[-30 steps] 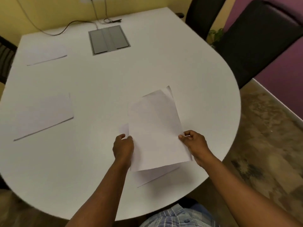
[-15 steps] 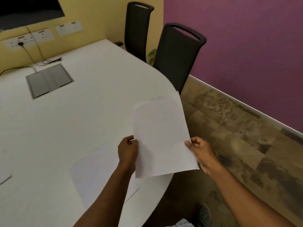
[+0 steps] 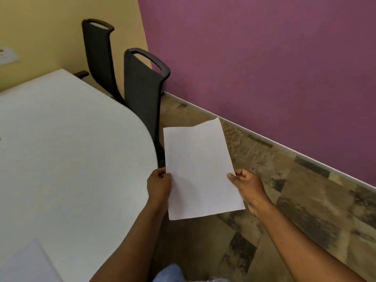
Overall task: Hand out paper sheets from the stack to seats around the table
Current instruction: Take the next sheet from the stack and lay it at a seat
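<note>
I hold a stack of white paper sheets (image 3: pixel 200 169) upright in both hands, off the table's right edge and above the floor. My left hand (image 3: pixel 159 186) pinches its left edge and my right hand (image 3: pixel 247 185) pinches its right edge. How many sheets are in the stack cannot be told. One white sheet (image 3: pixel 26 263) lies flat on the white table (image 3: pixel 71 149) at the bottom left, partly cut off by the frame.
Two black chairs stand along the table's right side, the nearer chair (image 3: pixel 143 92) just beyond the held paper and the farther chair (image 3: pixel 99 55) behind it. A purple wall (image 3: pixel 264 68) runs along the right. Patterned floor (image 3: pixel 295 200) lies between table and wall.
The view has swung right, away from the table centre. The held paper has moved from above the table to beyond its right edge, leaving one sheet lying on the table.
</note>
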`<action>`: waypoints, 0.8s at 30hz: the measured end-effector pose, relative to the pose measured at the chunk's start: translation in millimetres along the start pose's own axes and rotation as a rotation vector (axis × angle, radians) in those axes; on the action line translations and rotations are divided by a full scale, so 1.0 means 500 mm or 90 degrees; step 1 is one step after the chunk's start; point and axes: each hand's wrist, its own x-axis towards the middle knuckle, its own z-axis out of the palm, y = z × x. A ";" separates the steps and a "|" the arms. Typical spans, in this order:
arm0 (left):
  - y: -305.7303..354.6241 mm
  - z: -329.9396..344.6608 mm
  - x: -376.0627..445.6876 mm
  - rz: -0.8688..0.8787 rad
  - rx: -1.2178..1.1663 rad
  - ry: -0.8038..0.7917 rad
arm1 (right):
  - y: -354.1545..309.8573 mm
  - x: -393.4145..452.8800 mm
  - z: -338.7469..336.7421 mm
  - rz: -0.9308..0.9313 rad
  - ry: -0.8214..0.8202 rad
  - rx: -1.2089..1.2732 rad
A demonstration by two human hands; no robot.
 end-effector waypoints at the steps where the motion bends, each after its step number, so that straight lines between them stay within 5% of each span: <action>1: 0.011 0.030 0.012 0.008 0.000 -0.006 | -0.003 0.022 -0.018 0.002 0.008 0.002; 15: 0.232 0.411 0.367 -0.016 -0.035 -0.070 | -0.151 0.499 -0.123 -0.014 0.100 -0.009; 24: 0.415 0.533 0.610 -0.025 -0.078 -0.045 | -0.299 0.833 -0.064 -0.027 0.058 -0.034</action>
